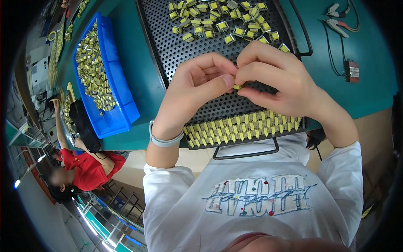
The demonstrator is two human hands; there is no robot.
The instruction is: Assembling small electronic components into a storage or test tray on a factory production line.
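Note:
Above a black perforated metal tray, my two hands meet fingertip to fingertip. Between them is a small yellow transformer-like component, mostly covered by the fingers. My left hand pinches it from the left, thumb against forefinger. From the other side my right hand closes its thumb and fingers on the same piece. Loose yellow components with metal frames and pins lie scattered over the tray's far part. Along its near edge, below my hands, stand neat rows of yellow components.
A blue bin full of similar components stands to the left on the green table. At the right lie clip leads wired to a small reddish block. Wire handles stick out from the tray. A person in red works at far left.

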